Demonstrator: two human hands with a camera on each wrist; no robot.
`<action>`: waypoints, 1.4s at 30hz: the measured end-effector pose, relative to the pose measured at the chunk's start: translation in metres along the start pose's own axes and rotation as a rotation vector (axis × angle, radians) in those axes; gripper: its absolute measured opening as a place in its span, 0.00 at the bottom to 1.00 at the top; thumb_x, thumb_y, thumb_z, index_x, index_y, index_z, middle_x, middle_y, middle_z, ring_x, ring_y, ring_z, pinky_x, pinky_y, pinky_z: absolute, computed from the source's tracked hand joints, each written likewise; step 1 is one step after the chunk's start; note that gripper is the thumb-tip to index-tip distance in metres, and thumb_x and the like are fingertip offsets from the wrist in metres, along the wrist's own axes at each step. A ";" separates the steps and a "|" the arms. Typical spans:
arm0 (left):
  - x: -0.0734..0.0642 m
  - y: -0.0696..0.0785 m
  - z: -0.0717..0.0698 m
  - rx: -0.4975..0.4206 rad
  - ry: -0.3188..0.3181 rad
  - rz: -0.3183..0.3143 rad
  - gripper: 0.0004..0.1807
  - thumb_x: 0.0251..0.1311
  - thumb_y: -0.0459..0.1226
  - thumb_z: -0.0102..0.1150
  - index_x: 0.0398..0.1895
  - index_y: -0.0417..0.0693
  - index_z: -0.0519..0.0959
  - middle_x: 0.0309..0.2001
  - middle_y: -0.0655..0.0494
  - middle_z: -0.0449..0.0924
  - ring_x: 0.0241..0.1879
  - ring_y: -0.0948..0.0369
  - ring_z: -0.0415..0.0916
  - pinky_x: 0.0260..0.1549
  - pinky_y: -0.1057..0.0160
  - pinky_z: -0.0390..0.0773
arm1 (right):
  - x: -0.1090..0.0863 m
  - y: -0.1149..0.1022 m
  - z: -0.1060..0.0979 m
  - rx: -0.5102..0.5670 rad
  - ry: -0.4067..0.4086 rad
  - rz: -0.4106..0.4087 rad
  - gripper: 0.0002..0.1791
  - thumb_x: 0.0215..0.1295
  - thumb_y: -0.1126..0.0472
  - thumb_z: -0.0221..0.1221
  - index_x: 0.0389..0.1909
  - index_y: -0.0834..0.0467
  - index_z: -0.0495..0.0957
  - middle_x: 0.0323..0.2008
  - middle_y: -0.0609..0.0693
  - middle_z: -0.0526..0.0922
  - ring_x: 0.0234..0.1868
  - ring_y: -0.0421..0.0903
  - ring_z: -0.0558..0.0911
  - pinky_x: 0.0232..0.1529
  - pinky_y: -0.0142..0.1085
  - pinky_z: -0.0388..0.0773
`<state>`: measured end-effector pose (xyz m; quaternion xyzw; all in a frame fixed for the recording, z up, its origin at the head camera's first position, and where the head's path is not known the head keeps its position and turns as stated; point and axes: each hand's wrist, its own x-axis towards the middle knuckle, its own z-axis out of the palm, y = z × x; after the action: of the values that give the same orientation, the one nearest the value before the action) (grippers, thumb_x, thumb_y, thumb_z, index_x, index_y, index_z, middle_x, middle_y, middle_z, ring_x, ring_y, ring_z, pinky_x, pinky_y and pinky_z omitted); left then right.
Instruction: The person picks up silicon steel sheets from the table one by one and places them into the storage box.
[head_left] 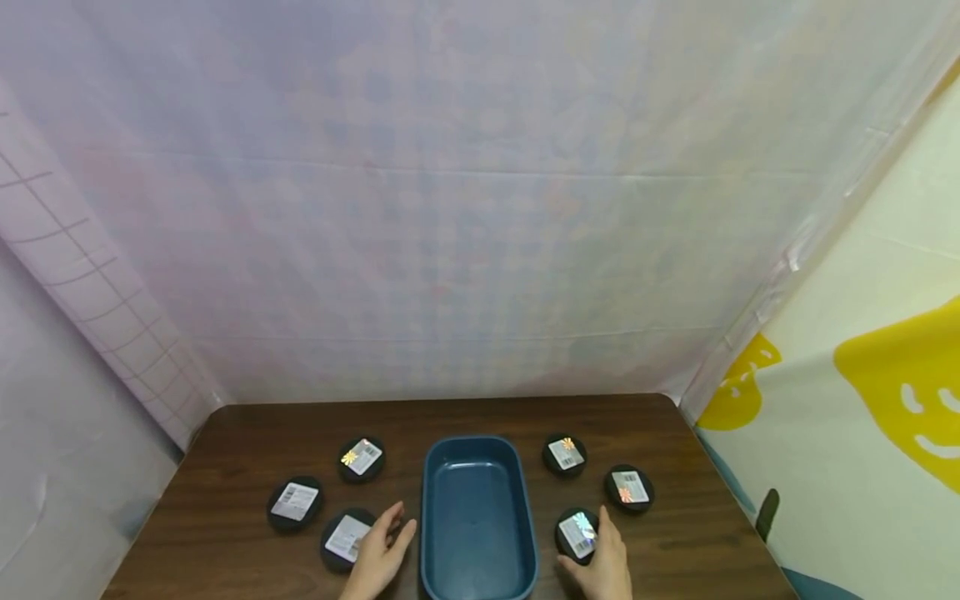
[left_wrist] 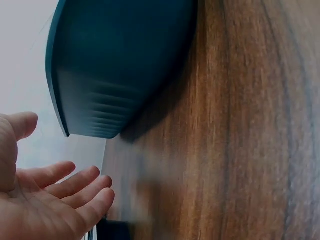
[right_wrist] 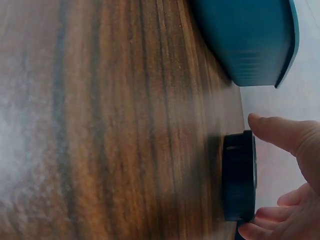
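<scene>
In the head view my left hand [head_left: 380, 554] is beside the nearest left black round tub [head_left: 345, 539], between it and the blue plastic bin [head_left: 426, 533]. Its fingers are spread and loosely bent, with an empty palm in the left wrist view. On the other side, my right hand [head_left: 606, 565] frames another black round tub [head_left: 578, 534] with a white barcode label. The right wrist view has the thumb at the upper edge of this low black tub [right_wrist: 239, 177] and the fingertips by its lower edge. That tub sits flat on the table.
Two more labelled black tubs [head_left: 362, 459] [head_left: 296, 504] lie to the left, and two others [head_left: 565, 455] [head_left: 629, 488] to the right. The brown wooden table [head_left: 465, 417] meets a pale cloth [head_left: 450, 250] behind. A yellow-patterned cloth [head_left: 840, 400] hangs at right.
</scene>
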<state>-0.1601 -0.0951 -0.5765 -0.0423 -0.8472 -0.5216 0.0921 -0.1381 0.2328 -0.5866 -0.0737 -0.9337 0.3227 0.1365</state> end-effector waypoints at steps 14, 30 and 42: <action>-0.002 -0.004 0.006 0.033 -0.095 0.006 0.21 0.59 0.38 0.59 0.47 0.26 0.76 0.44 0.38 0.80 0.44 0.46 0.77 0.40 0.58 0.78 | 0.003 0.008 0.006 -0.018 0.010 0.027 0.56 0.31 0.61 0.77 0.62 0.75 0.57 0.55 0.75 0.66 0.53 0.73 0.66 0.50 0.61 0.66; -0.003 -0.003 0.009 -0.005 -0.157 -0.022 0.19 0.63 0.39 0.54 0.47 0.28 0.78 0.44 0.38 0.81 0.46 0.47 0.77 0.43 0.61 0.77 | 0.005 0.011 0.009 -0.010 0.019 0.037 0.53 0.30 0.61 0.77 0.60 0.75 0.61 0.54 0.74 0.67 0.52 0.71 0.67 0.49 0.60 0.68; -0.003 -0.003 0.009 -0.011 -0.167 -0.049 0.20 0.64 0.39 0.53 0.47 0.27 0.77 0.45 0.37 0.80 0.47 0.46 0.77 0.45 0.59 0.76 | 0.009 0.013 0.010 -0.018 0.028 0.089 0.52 0.27 0.61 0.77 0.54 0.81 0.63 0.46 0.74 0.66 0.50 0.70 0.67 0.48 0.58 0.69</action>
<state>-0.1590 -0.0883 -0.5837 -0.0657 -0.8499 -0.5228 0.0083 -0.1494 0.2392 -0.6006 -0.1209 -0.9303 0.3192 0.1343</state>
